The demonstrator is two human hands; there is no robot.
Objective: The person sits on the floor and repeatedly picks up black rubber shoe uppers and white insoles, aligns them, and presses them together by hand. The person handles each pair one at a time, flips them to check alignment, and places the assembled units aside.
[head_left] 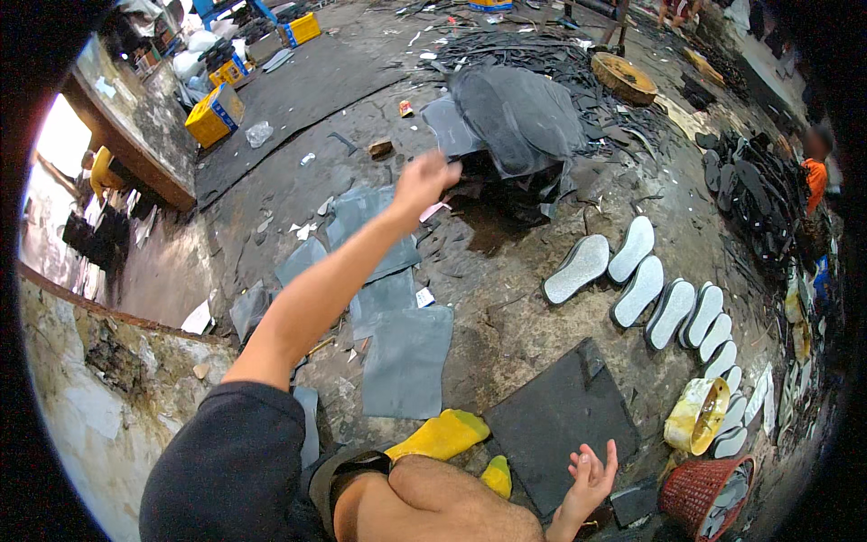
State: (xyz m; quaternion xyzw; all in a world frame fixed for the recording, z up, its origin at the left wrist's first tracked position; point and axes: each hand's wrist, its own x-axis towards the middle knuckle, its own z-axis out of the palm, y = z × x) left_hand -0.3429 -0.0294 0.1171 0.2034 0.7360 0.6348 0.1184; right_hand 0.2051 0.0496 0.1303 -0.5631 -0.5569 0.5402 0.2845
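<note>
My left arm reaches forward, and my left hand (426, 187) has its fingers curled in beside the lower corner of a grey sheet (452, 129). Whether that corner is in its grip is hidden. The sheet lies against a heap draped with dark, glossy sheeting (519, 113). My right hand (587, 483) is raised at the lower right, fingers apart and holding nothing. Near it a black, flat square board (560, 420) lies on the ground. Yellow socks (442, 435) show beside the board, below my bare knee. Flat grey sheets (406, 361) lie under and beside my left forearm.
White-topped shoe soles (574, 268) stand in a curved row at right, leading to a yellow-stained tub (697, 415) and a red basket (709, 497). Black scraps (506, 54) and a round wooden block (623, 77) lie behind. Another person in orange (815, 176) is at far right.
</note>
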